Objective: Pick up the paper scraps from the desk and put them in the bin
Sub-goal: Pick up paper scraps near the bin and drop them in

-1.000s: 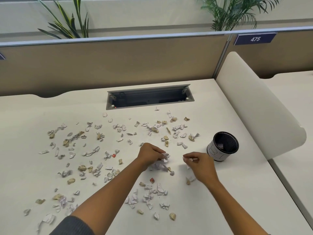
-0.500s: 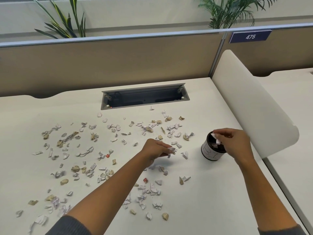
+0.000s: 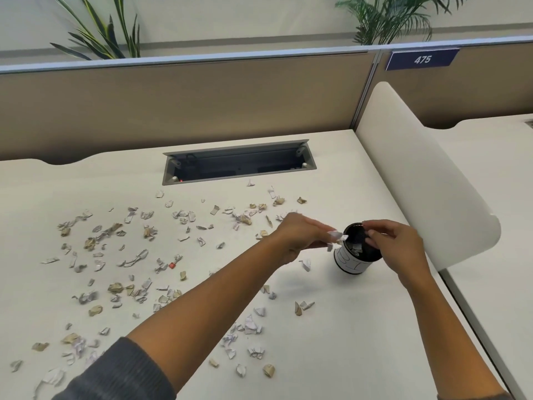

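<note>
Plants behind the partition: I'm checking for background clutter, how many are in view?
2. One plant stands behind the partition at upper left; the other plant at upper right, above the 475 sign. Pots are hidden.

One bin (image 3: 357,262), two hands (image 3: 300,238), many scraps (image 3: 135,259)

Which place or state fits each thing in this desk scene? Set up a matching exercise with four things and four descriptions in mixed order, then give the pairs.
Things
1. small round black bin with white label
2. left hand
3. small red scrap
4. blue sign numbered 475

Descriptions
A. on the partition, far right
B. holds white paper scraps by the bin's rim
C. stands near the desk's right edge
D. lies among scraps left of the arm

Pairs: 1-C, 2-B, 3-D, 4-A
</note>
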Motion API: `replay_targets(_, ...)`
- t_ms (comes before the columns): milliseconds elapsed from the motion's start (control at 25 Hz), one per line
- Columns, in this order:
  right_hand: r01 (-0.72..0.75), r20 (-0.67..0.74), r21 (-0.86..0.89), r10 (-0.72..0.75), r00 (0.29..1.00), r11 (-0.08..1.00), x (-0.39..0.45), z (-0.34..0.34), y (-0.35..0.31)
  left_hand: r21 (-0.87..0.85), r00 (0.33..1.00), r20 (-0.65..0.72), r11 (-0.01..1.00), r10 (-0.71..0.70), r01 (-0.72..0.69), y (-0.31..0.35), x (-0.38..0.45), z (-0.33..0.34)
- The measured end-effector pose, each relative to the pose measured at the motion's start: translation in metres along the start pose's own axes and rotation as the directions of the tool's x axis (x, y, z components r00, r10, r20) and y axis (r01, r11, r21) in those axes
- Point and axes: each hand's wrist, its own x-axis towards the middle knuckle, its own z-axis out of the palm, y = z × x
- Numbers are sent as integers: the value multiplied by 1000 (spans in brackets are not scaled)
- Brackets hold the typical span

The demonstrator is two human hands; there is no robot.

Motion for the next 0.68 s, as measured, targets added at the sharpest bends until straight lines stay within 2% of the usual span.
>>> replay_targets(160, 24, -21, 137, -21, 1000, 990, 3, -7, 0, 240, 999, -41, 971, 10, 0, 14, 18, 40)
replay_targets(360, 31, 0, 224, -32, 1000, 974, 4, -16, 2, 528, 990, -140, 847, 18, 59, 16, 37, 69)
replay_targets(440, 18, -1, 241, -18, 1000, 970, 5, -20, 5, 547, 986, -163, 833, 19, 74, 17, 42, 75)
replay_targets(680, -4, -28, 248, 11, 1000, 969, 10, -24, 9, 520, 994, -109, 853, 23, 37, 22, 44, 76)
